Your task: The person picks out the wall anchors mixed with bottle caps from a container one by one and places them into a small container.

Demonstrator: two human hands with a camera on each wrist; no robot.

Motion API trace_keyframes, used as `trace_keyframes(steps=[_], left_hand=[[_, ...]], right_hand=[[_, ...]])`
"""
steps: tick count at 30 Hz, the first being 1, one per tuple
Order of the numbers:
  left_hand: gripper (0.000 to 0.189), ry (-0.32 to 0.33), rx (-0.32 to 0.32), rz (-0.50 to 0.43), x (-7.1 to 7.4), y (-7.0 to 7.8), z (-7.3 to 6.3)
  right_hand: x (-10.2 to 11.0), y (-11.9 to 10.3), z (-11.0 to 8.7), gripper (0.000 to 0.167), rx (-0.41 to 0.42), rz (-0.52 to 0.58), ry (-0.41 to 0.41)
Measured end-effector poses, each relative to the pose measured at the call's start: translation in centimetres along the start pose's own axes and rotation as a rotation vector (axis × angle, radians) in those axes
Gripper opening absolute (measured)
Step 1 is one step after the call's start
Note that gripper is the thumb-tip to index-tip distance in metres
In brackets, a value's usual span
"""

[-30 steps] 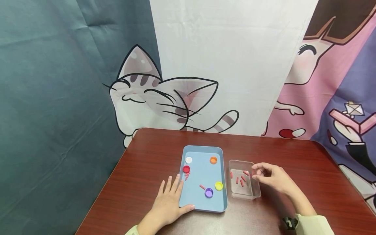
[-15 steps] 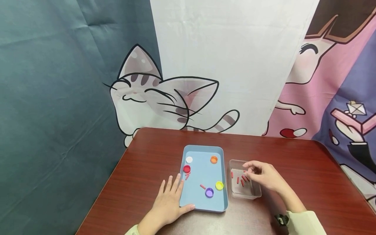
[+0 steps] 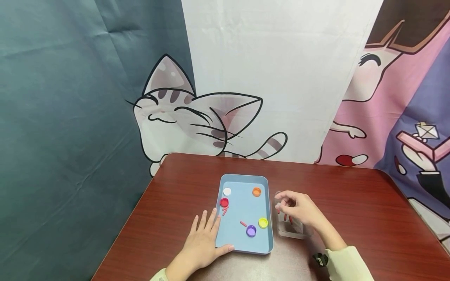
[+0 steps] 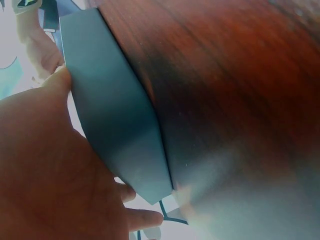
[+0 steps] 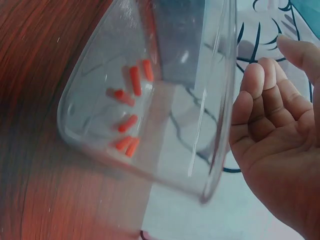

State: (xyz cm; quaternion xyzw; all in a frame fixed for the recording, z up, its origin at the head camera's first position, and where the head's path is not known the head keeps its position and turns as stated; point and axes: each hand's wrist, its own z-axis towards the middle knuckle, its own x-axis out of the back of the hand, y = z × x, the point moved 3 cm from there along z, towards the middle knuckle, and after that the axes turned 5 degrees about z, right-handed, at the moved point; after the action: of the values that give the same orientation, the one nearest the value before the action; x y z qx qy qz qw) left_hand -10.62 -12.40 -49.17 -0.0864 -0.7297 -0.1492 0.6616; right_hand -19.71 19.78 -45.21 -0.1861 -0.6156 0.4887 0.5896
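A light blue tray (image 3: 244,250) lies on the dark red table (image 3: 175,203). It holds white (image 3: 227,191), red (image 3: 224,202), orange (image 3: 256,191), yellow (image 3: 263,222) and purple (image 3: 251,230) caps, plus two small red sticks (image 3: 243,223). My left hand (image 3: 205,236) lies flat beside the tray's left front corner, thumb against the front rim; the left wrist view shows the tray wall (image 4: 115,125) by my palm. A clear container (image 3: 293,233) right of the tray holds several red sticks (image 5: 135,80). My right hand (image 3: 286,203) hovers over it, fingers loosely curled and palm empty (image 5: 275,145).
A cloth backdrop with a cartoon cat (image 3: 183,117) hangs behind the table's far edge. Bare tabletop stretches to the right of the container (image 3: 369,218) and to the left of the tray. A dark band sits on my right wrist (image 3: 320,259).
My right hand has moved left from the container's right side to above its left part, near the tray. The left hand and the tray have stayed in place.
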Motion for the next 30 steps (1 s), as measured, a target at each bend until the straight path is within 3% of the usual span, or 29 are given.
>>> trace_keyframes(steps=[8, 20, 30], left_hand=[[0.101, 0.018, -0.005, 0.005, 0.1, 0.1, 0.0], [0.100, 0.023, 0.000, 0.015, -0.1, 0.0, -0.1], [0.101, 0.009, 0.005, 0.014, 0.0, 0.1, -0.1]], right_hand=[[-1.1, -0.5, 0.9, 0.023, 0.004, -0.017, -0.035], [-3.8, -1.6, 2.9, 0.019, 0.116, -0.018, -0.215], [-5.7, -1.8, 4.2, 0.023, 0.109, 0.007, -0.289]])
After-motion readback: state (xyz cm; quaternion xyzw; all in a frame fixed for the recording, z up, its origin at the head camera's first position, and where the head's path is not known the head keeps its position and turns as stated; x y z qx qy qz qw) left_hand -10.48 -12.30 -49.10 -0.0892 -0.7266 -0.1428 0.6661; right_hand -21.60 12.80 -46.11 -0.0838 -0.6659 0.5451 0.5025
